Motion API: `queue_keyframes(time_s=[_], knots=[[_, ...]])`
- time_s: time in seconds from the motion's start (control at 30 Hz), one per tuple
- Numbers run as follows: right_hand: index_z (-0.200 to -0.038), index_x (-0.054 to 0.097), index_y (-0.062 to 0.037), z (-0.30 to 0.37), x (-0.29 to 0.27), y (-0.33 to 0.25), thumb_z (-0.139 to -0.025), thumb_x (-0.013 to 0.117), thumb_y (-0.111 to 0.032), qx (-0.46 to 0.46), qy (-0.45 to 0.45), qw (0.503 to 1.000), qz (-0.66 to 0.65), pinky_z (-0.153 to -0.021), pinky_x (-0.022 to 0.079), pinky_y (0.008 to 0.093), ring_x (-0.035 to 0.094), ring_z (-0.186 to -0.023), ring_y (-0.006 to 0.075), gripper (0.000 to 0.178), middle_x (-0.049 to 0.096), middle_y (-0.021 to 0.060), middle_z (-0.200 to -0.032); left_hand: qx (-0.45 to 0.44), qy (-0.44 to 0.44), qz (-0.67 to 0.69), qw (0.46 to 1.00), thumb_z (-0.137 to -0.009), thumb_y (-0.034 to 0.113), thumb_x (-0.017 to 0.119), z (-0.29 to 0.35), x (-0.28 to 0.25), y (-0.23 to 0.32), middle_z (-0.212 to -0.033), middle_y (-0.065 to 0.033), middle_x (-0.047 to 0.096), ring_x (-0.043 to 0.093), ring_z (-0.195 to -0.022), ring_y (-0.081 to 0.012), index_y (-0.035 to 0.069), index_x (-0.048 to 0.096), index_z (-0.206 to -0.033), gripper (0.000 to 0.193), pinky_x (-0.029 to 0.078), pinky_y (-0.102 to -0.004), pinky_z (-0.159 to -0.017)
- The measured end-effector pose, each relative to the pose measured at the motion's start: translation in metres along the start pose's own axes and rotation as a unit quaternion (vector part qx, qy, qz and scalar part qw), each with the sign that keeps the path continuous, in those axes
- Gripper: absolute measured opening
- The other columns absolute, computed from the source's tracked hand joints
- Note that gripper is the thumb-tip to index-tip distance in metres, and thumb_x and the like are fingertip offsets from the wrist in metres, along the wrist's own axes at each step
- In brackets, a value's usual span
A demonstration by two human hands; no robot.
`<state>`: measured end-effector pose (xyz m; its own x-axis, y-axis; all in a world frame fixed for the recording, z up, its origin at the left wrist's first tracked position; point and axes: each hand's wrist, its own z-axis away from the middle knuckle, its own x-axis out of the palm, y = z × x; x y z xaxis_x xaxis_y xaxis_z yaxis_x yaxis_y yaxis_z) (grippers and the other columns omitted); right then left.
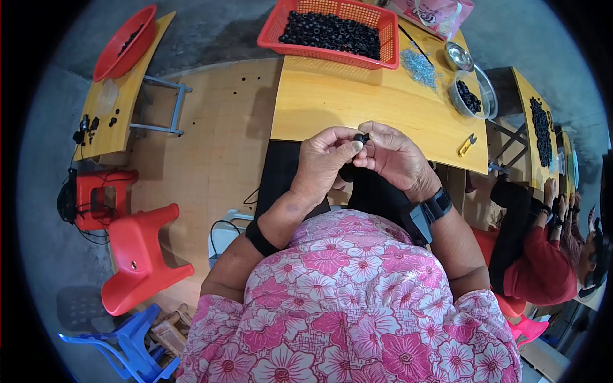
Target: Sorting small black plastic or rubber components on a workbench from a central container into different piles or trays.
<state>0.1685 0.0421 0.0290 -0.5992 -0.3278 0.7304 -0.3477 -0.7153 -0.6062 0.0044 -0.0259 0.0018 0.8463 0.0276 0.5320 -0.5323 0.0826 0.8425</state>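
Close in front of my body, just off the table's near edge, my left hand [329, 159] and my right hand [394, 156] meet at a small black round part [362, 138]. The thumb and forefinger of my left hand pinch it. From the other side, the fingertips of my right hand close on the same part. Its exact kind is too small to tell, and the fingertips hide some of it. On the yellow table [325, 105] beyond my hands stands a red plastic basket [268, 39] full of small black ring-like parts [329, 33].
Right on the table are a clear tub [454, 96] of black parts, a metal bowl [458, 56], a pile of small clear pieces [419, 68] and yellow-handled snips [467, 145]. Red stools [140, 258] and a blue chair [124, 345] stand left. A person in red [543, 271] sits right.
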Motion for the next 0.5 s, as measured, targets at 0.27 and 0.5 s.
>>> queue_keyframes(time_s=[0.27,0.5], knots=[[-0.103,0.061,0.0044,0.003,-0.004,0.0,-0.095,0.056,-0.022,0.026,-0.036,0.998,0.035,-0.076,0.055,0.0312,0.064,-0.074,0.016,0.028,0.064,0.0079,-0.089,0.045,-0.002,-0.026,0.999,-0.089,0.006,0.064,-0.002,0.0,-0.003,-0.089,-0.0046,0.064,0.061,-0.077,-0.0109,0.0,0.063,-0.104,0.016,0.052,-0.0255,-0.071],[-0.098,0.063,0.0018,0.006,-0.005,-0.002,-0.095,0.057,-0.024,0.011,-0.018,0.993,0.114,-0.075,0.054,0.0277,0.06,-0.071,0.0111,0.027,0.063,0.0036,-0.082,0.15,0.033,-0.363,0.919,-0.08,0.004,0.071,-0.001,0.004,0.02,-0.086,-0.0031,0.059,0.058,-0.076,-0.01,0.003,0.067,-0.099,0.02,0.049,-0.0234,-0.067]])
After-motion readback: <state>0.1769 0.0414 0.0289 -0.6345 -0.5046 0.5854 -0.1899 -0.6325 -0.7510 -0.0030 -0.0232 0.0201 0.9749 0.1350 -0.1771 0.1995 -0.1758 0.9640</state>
